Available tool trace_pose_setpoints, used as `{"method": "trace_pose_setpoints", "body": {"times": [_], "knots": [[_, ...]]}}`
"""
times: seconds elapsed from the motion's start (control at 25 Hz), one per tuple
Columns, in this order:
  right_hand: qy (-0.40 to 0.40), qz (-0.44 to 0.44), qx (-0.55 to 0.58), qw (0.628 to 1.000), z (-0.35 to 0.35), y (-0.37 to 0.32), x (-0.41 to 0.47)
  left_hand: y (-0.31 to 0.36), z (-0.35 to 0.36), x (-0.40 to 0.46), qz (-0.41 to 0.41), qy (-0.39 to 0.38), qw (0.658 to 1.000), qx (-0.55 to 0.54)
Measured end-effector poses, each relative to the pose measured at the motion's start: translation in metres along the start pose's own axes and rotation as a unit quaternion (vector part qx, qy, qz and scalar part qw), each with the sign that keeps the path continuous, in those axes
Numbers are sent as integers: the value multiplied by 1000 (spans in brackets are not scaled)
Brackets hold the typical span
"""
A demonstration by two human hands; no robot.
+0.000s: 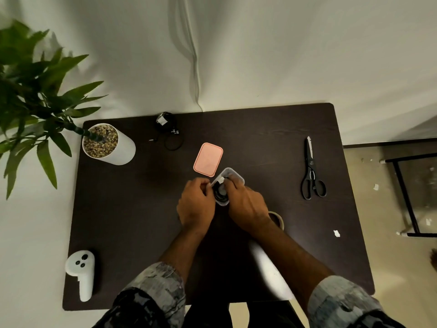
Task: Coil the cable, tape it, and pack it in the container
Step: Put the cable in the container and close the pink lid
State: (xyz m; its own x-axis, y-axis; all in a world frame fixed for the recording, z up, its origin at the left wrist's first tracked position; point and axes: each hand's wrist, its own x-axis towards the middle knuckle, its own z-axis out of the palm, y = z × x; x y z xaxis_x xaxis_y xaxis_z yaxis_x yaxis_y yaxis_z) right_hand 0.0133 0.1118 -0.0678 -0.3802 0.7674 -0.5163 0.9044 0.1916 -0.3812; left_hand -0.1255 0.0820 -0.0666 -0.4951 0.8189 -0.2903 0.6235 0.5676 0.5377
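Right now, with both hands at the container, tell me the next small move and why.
Probably press the coiled black cable flat into the clear container, then reach for the pink lid. Both the left hand and the right hand are at the container, the coil with its white tape sits partly inside, and the lid lies just beyond it, off.

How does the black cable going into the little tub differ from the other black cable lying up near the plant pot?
The coiled cable sits inside the clear container, wound tight, with both hands on it: left hand, right hand. The second cable lies untouched on the bare table, with one loop trailing loose and its plugs sticking out. Both are black and carry a piece of white tape.
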Motion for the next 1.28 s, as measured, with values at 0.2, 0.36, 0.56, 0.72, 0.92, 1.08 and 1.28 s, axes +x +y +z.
{"method": "trace_pose_setpoints", "body": {"times": [0.2, 0.36, 0.56, 0.72, 0.92, 1.08, 1.28], "knots": [[-36, -22, -14, 999, 1, 3, -5, -2, 4, 40, -3, 2, 1000, 23], [-48, -47, -21, 998, 5, 7, -13, -17, 9, 70, 83, -123, 987, 67], [-78, -57, -36, 995, 9, 13, -22, -39, 5, 81, 213, -193, 934, 213], [-88, -76, -55, 992, 17, 15, -32, -48, 5, 66, 188, -158, 939, 242], [-92, -84, -62, 990, 29, 15, -47, -72, 0, 22, 153, -127, 955, 220], [-110, -80, -62, 989, 40, 10, -60, -83, -4, -4, 137, -114, 955, 239], [-108, -83, -66, 989, 53, 7, -76, -90, -8, -21, 140, -86, 939, 303]]}}
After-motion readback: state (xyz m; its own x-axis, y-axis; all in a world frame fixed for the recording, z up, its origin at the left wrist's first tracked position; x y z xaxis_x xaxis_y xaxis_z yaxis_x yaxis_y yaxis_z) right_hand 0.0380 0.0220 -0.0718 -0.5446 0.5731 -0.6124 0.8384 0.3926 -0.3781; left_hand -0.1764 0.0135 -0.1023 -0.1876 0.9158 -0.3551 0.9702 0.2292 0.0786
